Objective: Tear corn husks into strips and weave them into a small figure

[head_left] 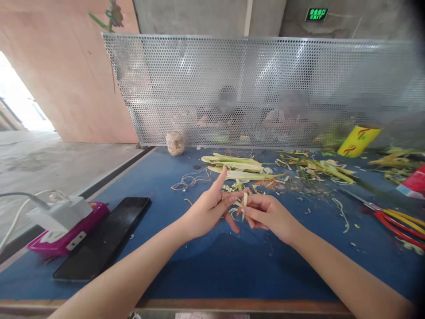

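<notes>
Over the middle of the blue table, my right hand [270, 215] is closed, pinching a narrow pale leaf strip [245, 204], which looks like corn husk, between thumb and fingers. My left hand [212, 206] meets it from the left, thumb raised and fingers spread apart, the fingertips touching or very near the strip. Whether the left fingers also grip part of it cannot be made out. Behind the hands lie longer pale green-yellow husk leaves [237, 164], with small shreds around them. A loose tangle of thin string [191, 180] rests left of the leaves.
Left are a black phone [106, 239] and a magenta power strip [71, 230] with a white charger. Right are red-handled scissors [388, 219], a yellow roll [358, 141] and more husk scraps [318, 167]. A perforated metal screen [206, 71] closes off the back; people sit beyond. A wrapped roll [175, 143] stands there.
</notes>
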The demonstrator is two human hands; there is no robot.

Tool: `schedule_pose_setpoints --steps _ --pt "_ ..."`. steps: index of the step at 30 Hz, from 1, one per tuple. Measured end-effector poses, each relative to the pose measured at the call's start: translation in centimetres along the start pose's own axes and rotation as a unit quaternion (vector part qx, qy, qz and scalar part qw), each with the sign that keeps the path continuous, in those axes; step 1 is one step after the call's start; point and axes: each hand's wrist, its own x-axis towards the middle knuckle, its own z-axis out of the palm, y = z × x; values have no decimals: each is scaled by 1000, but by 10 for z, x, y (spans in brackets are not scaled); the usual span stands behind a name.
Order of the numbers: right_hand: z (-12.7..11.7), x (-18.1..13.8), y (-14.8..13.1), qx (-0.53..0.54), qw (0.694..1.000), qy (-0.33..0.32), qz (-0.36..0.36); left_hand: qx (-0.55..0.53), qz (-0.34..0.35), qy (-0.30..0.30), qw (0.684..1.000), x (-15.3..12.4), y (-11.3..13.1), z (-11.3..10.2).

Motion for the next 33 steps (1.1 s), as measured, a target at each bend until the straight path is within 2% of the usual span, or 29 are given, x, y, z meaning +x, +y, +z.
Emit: schedule_pose_setpoints --steps 4,10,13,22,28,33 --pt "0 -1 -1 20 1000 -15 -5 2 -27 37 999 2 1 -1" --pt "0 1 -2 51 998 21 -21 57 43 84 994 2 -7 2" --pt "-1 3 0 48 998 25 -33 64 41 75 994 0 -9 7" --pt "0 1 1 23 999 29 -24 -54 -1 52 997 0 -3 9" --pt "1 -1 -4 -33 997 41 -47 -111 -1 24 994 1 -6 11" --pt "8 -1 -1 3 997 74 -25 -128 8 11 992 1 -9 13"
